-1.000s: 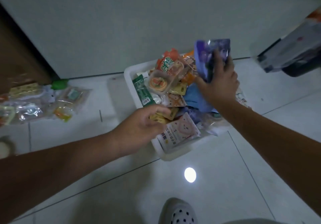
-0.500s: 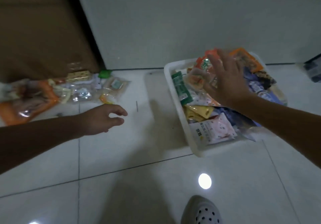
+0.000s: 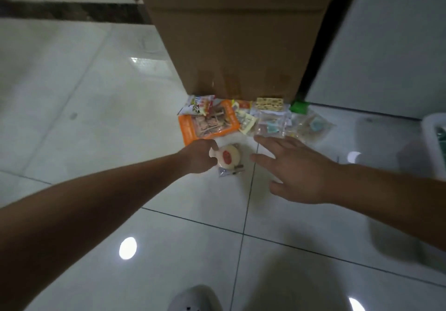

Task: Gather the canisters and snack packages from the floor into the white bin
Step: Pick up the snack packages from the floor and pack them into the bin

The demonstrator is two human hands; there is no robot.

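Note:
My left hand (image 3: 199, 156) curls around a small white round canister (image 3: 229, 158) with a red label, low on the floor tiles. A small flat packet (image 3: 229, 172) lies under the canister. My right hand (image 3: 295, 169) hovers to the right of it with fingers spread, holding nothing. Beyond both hands, snack packages lie heaped on the floor: a large orange pack (image 3: 207, 125), a white printed pack (image 3: 196, 104), clear pouches (image 3: 270, 123) and a green item (image 3: 299, 107). Only a corner of the white bin (image 3: 430, 132) shows at the right edge.
A tall cardboard box (image 3: 236, 45) stands right behind the heap of packages. A pale wall panel (image 3: 386, 45) rises at the right. My light shoe (image 3: 195, 298) is at the bottom edge. Glossy floor tiles spread to the left and in front.
The view swung left, away from the bin. My left hand reached from the bin to the floor heap and closed on the canister; my right hand left the bin, empty, and followed.

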